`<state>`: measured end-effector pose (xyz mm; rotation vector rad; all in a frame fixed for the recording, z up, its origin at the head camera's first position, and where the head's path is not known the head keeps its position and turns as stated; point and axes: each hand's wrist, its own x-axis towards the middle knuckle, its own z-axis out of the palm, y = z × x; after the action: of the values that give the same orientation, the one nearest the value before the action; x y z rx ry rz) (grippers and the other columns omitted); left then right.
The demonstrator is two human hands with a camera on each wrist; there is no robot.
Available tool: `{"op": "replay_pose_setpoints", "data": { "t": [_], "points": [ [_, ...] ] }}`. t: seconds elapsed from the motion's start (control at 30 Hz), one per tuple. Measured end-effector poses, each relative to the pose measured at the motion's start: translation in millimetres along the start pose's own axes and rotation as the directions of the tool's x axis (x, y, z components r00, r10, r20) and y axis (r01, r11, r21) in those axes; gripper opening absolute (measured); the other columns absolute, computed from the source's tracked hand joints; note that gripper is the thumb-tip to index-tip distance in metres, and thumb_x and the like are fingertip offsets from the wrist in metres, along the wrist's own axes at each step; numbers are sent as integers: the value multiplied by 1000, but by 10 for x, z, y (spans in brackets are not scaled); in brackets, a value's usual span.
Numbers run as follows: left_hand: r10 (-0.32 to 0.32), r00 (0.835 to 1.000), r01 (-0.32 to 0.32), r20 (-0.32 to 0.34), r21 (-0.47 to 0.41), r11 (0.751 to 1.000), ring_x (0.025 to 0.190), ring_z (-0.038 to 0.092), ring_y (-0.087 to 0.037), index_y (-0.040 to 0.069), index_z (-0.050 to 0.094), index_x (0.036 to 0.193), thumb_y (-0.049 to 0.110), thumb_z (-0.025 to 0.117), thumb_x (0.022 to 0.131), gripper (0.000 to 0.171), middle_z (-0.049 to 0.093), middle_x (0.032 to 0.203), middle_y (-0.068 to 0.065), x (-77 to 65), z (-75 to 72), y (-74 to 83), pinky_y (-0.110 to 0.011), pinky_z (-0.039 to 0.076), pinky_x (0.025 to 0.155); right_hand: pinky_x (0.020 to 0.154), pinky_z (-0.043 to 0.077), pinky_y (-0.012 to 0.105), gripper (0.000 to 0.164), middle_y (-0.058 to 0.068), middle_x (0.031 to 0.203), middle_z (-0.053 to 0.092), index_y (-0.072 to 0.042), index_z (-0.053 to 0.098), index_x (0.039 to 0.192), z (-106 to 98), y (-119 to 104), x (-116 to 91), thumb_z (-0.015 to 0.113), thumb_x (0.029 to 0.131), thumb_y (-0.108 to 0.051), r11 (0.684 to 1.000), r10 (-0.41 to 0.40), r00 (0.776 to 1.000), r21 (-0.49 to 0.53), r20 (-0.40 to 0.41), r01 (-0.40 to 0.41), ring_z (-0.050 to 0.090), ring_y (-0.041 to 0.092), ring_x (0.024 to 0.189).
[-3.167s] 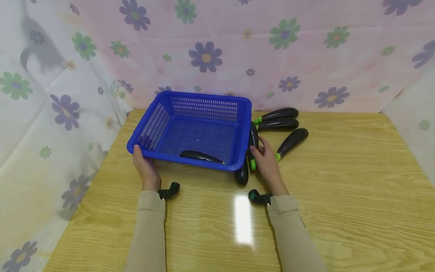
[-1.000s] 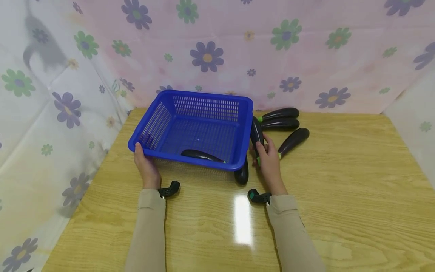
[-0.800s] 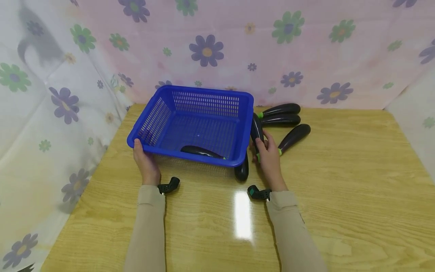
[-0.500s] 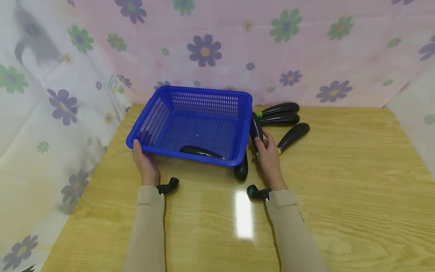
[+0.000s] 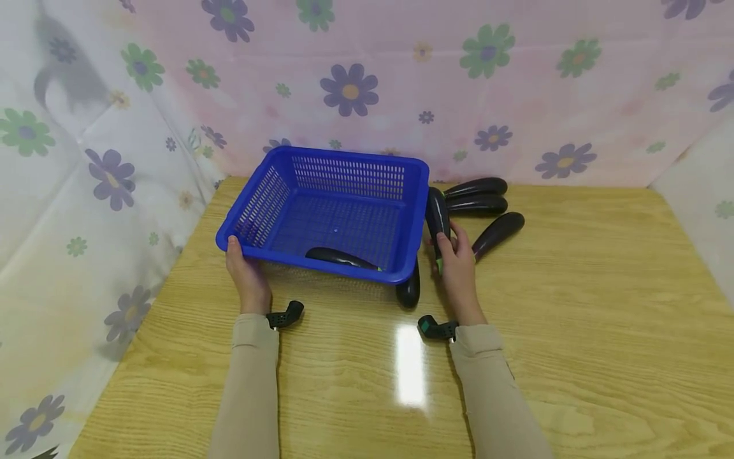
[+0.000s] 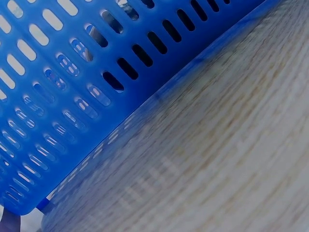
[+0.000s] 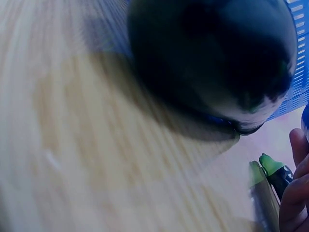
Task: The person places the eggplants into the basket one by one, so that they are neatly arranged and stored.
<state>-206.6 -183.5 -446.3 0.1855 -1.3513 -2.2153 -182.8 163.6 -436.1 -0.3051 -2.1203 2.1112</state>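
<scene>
Right wrist — eggplant [image 7: 278, 181], marks [image 7: 287, 173] perhaps glare.

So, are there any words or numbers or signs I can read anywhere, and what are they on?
None that can be read.
Blue basket: no writing shows.
Eggplant in the right hand: no label seen on its dark skin.
Flowery cloth: just printed flowers, no letters that I can see.
Black gadget on the right wrist: a green patch, too small to tell if it's marked.
</scene>
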Motion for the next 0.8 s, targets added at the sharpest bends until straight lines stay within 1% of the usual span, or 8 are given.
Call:
{"op": "replay_pose_setpoints", "data": {
  "t": [0.07, 0.17, 0.37, 0.57, 0.7, 0.8],
  "points": [
    [-2, 1000, 2, 1, 2, 1000, 121, 39, -19, 8, 41, 128, 36, 43, 91, 47, 45, 129, -12, 0, -4, -5, -24, 26, 102, 43, 43, 27, 45, 19, 103, 59, -21, 37, 133, -11, 60, 22, 46, 92, -35, 1000, 10, 1000, 3, -4, -10, 48, 23, 62],
    [5, 1000, -5, -3, -3, 1000, 120, 39, -20, 6, 42, 127, 35, 44, 91, 47, 46, 128, -13, -3, -5, -12, -24, 26, 102, 42, 42, 26, 44, 19, 102, 60, -23, 38, 133, -16, 123, 38, 46, 91, -37, 1000, 10, 1000, 4, -14, -10, 47, 21, 60],
    [12, 1000, -12, -7, -8, 1000, 121, 39, -19, 4, 42, 127, 34, 44, 92, 47, 45, 129, -13, -16, -20, -21, -24, 26, 102, 42, 42, 25, 44, 17, 103, 59, -25, 39, 132, -19, 154, 32, 47, 91, -39, 1000, 25, 999, 7, -38, -25, 48, 19, 60],
    [20, 1000, -20, 5, -26, 999, 121, 37, -23, 2, 41, 127, 34, 44, 91, 48, 44, 129, -16, -16, -15, -12, -26, 25, 103, 42, 42, 25, 44, 20, 105, 58, -24, 36, 134, -22, 108, 20, 45, 92, -35, 999, 24, 999, 42, -49, -22, 45, 18, 51],
    [28, 1000, -28, 6, -39, 999, 121, 37, -25, 0, 41, 127, 33, 45, 91, 49, 43, 129, -18, -12, -6, -7, -27, 26, 103, 42, 42, 25, 44, 22, 107, 57, -21, 34, 135, -16, 26, -11, 43, 94, -32, 999, 22, 998, 44, -53, -19, 45, 19, 51],
    [32, 999, -31, 8, -33, 999, 121, 38, -24, 0, 41, 127, 34, 45, 91, 50, 44, 129, -17, -8, -4, -6, -27, 26, 103, 43, 42, 25, 43, 23, 107, 56, -19, 33, 136, -9, -40, -45, 42, 94, -29, 999, 9, 998, 45, -56, -7, 44, 19, 51]
  ]
}}
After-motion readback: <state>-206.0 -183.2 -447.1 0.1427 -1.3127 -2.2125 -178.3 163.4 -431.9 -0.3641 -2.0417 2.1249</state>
